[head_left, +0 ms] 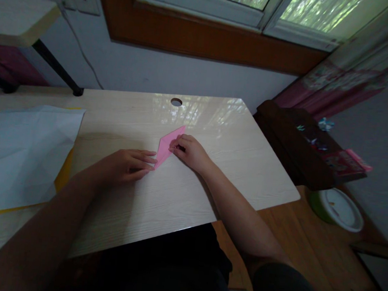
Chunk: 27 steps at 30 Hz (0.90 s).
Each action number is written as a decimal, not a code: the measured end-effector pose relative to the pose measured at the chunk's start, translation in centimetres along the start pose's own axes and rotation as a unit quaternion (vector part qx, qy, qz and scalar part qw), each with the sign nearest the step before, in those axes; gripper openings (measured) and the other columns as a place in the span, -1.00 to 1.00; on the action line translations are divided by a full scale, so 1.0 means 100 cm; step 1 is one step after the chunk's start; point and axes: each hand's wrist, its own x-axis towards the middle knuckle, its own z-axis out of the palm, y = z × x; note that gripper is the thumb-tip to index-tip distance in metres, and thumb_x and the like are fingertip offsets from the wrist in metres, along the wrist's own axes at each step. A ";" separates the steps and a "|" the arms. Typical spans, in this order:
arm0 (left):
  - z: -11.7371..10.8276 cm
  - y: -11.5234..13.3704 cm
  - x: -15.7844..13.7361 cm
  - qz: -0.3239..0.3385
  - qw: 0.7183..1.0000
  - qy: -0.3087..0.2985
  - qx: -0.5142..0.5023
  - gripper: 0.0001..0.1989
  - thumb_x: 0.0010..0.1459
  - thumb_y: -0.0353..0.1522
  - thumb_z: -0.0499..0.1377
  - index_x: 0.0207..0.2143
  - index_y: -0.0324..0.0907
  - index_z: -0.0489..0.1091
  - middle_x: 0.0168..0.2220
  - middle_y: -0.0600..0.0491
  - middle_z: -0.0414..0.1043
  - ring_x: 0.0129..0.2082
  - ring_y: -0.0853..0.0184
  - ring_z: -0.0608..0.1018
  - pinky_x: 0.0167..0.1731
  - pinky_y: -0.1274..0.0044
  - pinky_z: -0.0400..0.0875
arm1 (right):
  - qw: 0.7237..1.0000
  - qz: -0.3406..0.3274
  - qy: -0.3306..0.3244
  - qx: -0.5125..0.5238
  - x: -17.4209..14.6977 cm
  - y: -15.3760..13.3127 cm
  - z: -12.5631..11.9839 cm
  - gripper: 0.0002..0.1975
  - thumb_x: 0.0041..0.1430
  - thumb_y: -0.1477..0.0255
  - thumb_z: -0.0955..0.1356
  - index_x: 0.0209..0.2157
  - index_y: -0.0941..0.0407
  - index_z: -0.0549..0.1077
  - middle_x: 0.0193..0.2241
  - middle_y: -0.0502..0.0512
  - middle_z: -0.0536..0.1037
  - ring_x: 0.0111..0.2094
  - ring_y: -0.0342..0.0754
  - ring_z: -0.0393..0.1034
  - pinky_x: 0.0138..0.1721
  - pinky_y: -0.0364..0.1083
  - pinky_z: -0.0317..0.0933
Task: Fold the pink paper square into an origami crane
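A folded piece of pink paper (pixel 165 146) lies on the pale wood-grain desk (pixel 188 200), slanting from lower left to a pointed tip at the upper right. My left hand (pixel 133 163) rests flat beside it with fingers stretched out, the fingertips touching its lower left end. At the paper's right edge, my right hand (pixel 189 152) has thumb and fingers pinched together on it. Part of that edge is hidden behind the right fingers.
A large white sheet (pixel 25 147) over a yellow one (pixel 64 172) covers the desk's left side. A shelf leg (pixel 59 68) stands at the back left, near a round cable hole (pixel 176 102). Right of the desk are a dark wooden cabinet (pixel 284 136) and a green-and-white bin (pixel 340 209).
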 end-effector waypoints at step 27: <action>0.022 0.008 0.016 -0.021 0.983 0.056 0.176 -0.82 0.35 -0.38 0.13 -0.15 -0.21 0.53 -0.07 -0.11 0.56 -0.05 0.19 0.57 0.04 0.30 0.48 | 0.995 -0.033 -0.019 -0.097 -0.010 -0.004 -0.009 -0.77 0.35 0.21 0.37 -0.06 -0.05 0.59 0.01 0.10 0.56 0.04 0.14 0.30 0.10 0.14 0.13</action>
